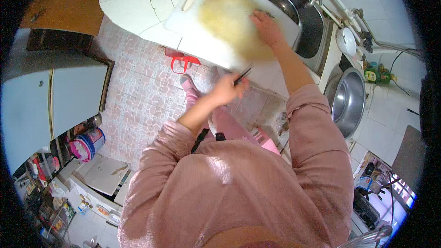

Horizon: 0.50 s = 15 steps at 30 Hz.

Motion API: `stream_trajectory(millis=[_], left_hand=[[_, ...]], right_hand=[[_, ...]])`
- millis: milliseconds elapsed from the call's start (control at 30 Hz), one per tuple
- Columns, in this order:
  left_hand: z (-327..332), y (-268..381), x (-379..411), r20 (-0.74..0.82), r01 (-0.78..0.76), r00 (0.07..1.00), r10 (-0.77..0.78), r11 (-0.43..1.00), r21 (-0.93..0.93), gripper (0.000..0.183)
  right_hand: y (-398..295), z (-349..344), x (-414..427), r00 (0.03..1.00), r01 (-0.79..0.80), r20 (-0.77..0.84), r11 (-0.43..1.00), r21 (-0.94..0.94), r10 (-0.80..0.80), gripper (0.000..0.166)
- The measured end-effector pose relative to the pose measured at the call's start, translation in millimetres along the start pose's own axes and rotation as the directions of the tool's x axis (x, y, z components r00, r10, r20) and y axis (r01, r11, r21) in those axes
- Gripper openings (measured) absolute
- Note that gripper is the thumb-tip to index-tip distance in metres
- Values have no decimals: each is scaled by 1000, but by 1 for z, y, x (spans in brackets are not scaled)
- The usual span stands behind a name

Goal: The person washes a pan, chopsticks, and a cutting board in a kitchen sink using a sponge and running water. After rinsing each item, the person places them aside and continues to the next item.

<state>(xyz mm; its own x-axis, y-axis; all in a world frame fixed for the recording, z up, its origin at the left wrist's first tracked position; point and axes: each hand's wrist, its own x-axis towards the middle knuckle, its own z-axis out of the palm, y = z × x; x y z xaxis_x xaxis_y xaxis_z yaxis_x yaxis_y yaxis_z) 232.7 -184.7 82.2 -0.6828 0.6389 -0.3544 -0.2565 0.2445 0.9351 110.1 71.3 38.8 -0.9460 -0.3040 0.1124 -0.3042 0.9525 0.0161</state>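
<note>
A white plastic cutting board point(179, 24) with a handle slot lies across the counter and over part of the sink. Spread over it is a broad, roughly round pale-yellow layer point(224, 17), which looks like rolled dough but is blurred. My right hand point(267, 29) reaches onto the right part of this layer, fingertips near a small dark piece that I cannot make out. In front of the board's near edge, my left hand point(229, 89) is closed around a thin dark stick-like tool point(244, 75), possibly chopsticks. Its tip points up towards the board.
Behind the board is a dark sink point(311, 31) with a metal pan point(280, 3) in it. To the right are a white bowl point(346, 41), a steel basin point(348, 103) and a green bottle point(373, 75). A red-handled bag point(182, 63) hangs or stands below the counter.
</note>
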Motion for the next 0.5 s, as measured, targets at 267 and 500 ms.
stream_trajectory(millis=[267, 500], left_hand=[[-136, 39, 91, -516, 191, 810, 279, 707, 682, 30], [-130, 48, 161, -444, 370, 893, 75, 443, 817, 44]], right_hand=[[-41, 7, -23, 915, -108, -303, 885, 452, 267, 26], [-61, -8, -30, 872, -213, -252, 789, 577, 420, 25]])
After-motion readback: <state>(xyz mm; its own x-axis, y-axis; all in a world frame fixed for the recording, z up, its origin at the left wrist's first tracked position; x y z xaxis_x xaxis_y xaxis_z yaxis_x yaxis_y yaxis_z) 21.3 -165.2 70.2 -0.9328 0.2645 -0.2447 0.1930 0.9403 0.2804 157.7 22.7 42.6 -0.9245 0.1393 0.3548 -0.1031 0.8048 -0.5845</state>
